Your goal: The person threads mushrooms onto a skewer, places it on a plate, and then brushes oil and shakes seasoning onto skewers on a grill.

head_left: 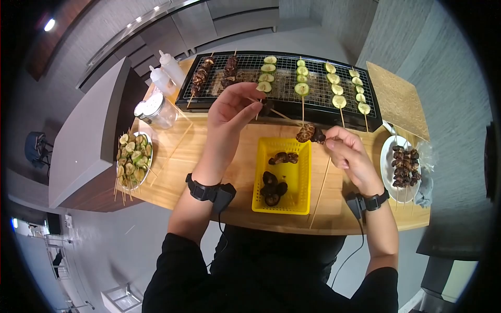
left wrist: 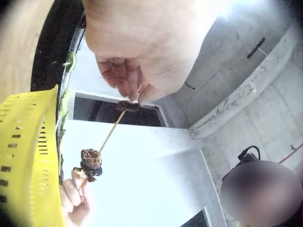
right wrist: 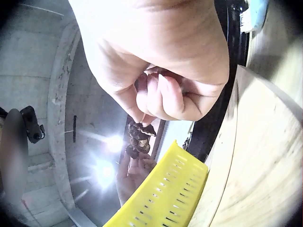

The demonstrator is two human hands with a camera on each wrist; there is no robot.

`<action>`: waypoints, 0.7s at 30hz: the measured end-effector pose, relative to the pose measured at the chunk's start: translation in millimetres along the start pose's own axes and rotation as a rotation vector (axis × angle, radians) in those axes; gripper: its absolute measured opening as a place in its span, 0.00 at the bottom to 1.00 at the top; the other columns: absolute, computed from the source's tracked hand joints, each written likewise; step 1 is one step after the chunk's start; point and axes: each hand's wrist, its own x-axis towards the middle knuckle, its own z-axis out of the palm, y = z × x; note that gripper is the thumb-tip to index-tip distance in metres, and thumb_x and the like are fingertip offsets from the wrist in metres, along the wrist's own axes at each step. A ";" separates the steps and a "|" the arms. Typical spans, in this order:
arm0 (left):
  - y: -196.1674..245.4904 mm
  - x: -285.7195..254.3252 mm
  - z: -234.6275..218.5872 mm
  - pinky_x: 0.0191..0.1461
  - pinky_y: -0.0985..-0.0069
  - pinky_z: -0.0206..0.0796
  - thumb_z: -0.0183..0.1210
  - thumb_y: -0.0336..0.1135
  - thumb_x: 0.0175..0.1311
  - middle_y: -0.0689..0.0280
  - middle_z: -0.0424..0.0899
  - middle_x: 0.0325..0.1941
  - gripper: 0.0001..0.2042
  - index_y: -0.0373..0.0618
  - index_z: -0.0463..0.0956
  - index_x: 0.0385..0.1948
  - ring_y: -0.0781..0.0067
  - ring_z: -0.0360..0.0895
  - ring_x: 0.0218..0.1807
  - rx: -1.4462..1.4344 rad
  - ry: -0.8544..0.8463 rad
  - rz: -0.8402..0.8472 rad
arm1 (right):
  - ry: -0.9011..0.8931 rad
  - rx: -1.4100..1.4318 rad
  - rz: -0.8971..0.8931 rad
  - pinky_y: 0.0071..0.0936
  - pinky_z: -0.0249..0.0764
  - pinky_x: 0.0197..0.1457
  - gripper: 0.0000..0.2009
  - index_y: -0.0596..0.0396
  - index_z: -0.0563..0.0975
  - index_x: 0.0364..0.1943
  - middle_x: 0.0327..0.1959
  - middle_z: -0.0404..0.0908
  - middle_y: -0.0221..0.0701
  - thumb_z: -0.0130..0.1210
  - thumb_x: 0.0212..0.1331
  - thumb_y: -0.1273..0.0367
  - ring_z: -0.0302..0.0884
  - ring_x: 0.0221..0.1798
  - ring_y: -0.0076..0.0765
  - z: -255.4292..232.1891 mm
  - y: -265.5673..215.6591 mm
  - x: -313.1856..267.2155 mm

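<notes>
A wooden skewer (left wrist: 112,131) runs between my two hands above the yellow basket. Two browned mushrooms (head_left: 310,133) sit on it close to my right hand (head_left: 350,155), which grips the stick beside them. At the other end, my left hand (head_left: 232,109) pinches a dark mushroom (left wrist: 127,106) between thumb and fingers, the skewer's tip poking past it in the left wrist view. Below, the yellow basket (head_left: 257,172) holds several loose dark mushrooms (head_left: 272,188). In the right wrist view the curled fingers (right wrist: 163,97) of my right hand hide most of the stick.
Behind stands a black grill (head_left: 240,104) with zucchini skewers (head_left: 301,78) and dark skewers (head_left: 201,78). At left are a plate of zucchini skewers (head_left: 134,159), a glass jar (head_left: 162,112) and squeeze bottles (head_left: 169,68). A plate of mushroom skewers (head_left: 405,166) lies right; a bare skewer (head_left: 319,195) lies beside the basket.
</notes>
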 end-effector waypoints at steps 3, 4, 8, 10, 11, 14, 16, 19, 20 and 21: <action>-0.8 1.1 0.2 0.58 0.80 0.70 0.59 0.21 0.69 0.66 0.82 0.54 0.21 0.42 0.72 0.64 0.78 0.78 0.55 -0.015 -0.040 -0.014 | 0.010 -0.002 0.001 0.15 0.45 0.22 0.04 0.56 0.77 0.45 0.24 0.67 0.15 0.56 0.72 0.72 0.51 0.19 0.08 0.9 -0.7 -1.6; -0.1 1.1 1.1 0.57 0.79 0.70 0.60 0.21 0.69 0.65 0.83 0.54 0.22 0.42 0.71 0.65 0.77 0.78 0.55 -0.030 -0.041 -0.029 | 0.014 -0.003 0.000 0.15 0.45 0.22 0.03 0.56 0.77 0.45 0.23 0.67 0.14 0.56 0.72 0.72 0.51 0.19 0.08 1.6 -1.3 -1.1; -1.2 -1.7 5.0 0.57 0.77 0.73 0.63 0.20 0.65 0.63 0.84 0.51 0.27 0.42 0.68 0.67 0.76 0.81 0.52 -0.062 -0.090 -0.084 | -0.014 -0.018 0.000 0.15 0.46 0.23 0.03 0.56 0.78 0.44 0.23 0.66 0.14 0.56 0.72 0.72 0.51 0.20 0.09 1.2 -0.3 -2.5; 0.1 -2.4 8.0 0.57 0.76 0.73 0.65 0.19 0.64 0.62 0.84 0.50 0.30 0.42 0.67 0.68 0.76 0.81 0.51 -0.077 -0.128 -0.115 | -0.033 -0.028 -0.002 0.15 0.46 0.23 0.03 0.55 0.78 0.44 0.23 0.66 0.14 0.56 0.72 0.72 0.51 0.20 0.09 1.2 -1.0 -2.3; 2.7 -4.7 12.0 0.58 0.76 0.74 0.66 0.19 0.63 0.62 0.85 0.49 0.31 0.42 0.66 0.68 0.75 0.82 0.51 -0.090 -0.143 -0.138 | -0.037 -0.032 -0.005 0.15 0.46 0.23 0.03 0.55 0.78 0.44 0.23 0.65 0.14 0.56 0.72 0.72 0.52 0.20 0.09 1.3 -1.5 -1.9; 4.0 -7.4 17.7 0.60 0.76 0.74 0.68 0.19 0.61 0.62 0.85 0.49 0.33 0.43 0.65 0.69 0.75 0.82 0.52 -0.094 -0.219 -0.178 | -0.048 -0.043 -0.006 0.15 0.47 0.24 0.03 0.54 0.78 0.44 0.23 0.65 0.13 0.57 0.71 0.72 0.52 0.21 0.09 1.4 0.0 -3.8; 2.2 -8.9 20.1 0.60 0.75 0.74 0.69 0.20 0.60 0.62 0.85 0.49 0.34 0.43 0.65 0.68 0.74 0.82 0.52 -0.067 -0.274 -0.187 | -0.059 -0.054 -0.006 0.15 0.47 0.24 0.04 0.54 0.78 0.45 0.23 0.65 0.13 0.57 0.71 0.72 0.52 0.21 0.09 2.3 -1.2 -4.2; 0.7 -8.6 20.0 0.60 0.75 0.74 0.71 0.21 0.59 0.63 0.85 0.49 0.34 0.44 0.66 0.68 0.74 0.82 0.52 -0.005 -0.330 -0.185 | -0.075 -0.049 0.011 0.15 0.47 0.24 0.04 0.54 0.78 0.45 0.23 0.65 0.13 0.58 0.70 0.71 0.52 0.21 0.08 1.7 -0.2 -4.6; -0.2 -8.1 19.0 0.60 0.75 0.74 0.71 0.21 0.59 0.63 0.85 0.49 0.34 0.44 0.66 0.68 0.74 0.82 0.52 0.004 -0.337 -0.182 | -0.076 -0.049 0.009 0.15 0.47 0.24 0.04 0.54 0.78 0.45 0.23 0.65 0.13 0.58 0.70 0.72 0.52 0.21 0.08 1.8 0.2 -4.4; -1.5 -8.3 18.4 0.61 0.75 0.74 0.71 0.21 0.59 0.63 0.85 0.49 0.34 0.44 0.66 0.68 0.74 0.82 0.53 0.011 -0.344 -0.182 | -0.075 -0.048 0.009 0.14 0.47 0.24 0.04 0.54 0.78 0.45 0.23 0.65 0.13 0.58 0.70 0.72 0.52 0.21 0.08 1.8 0.2 -4.5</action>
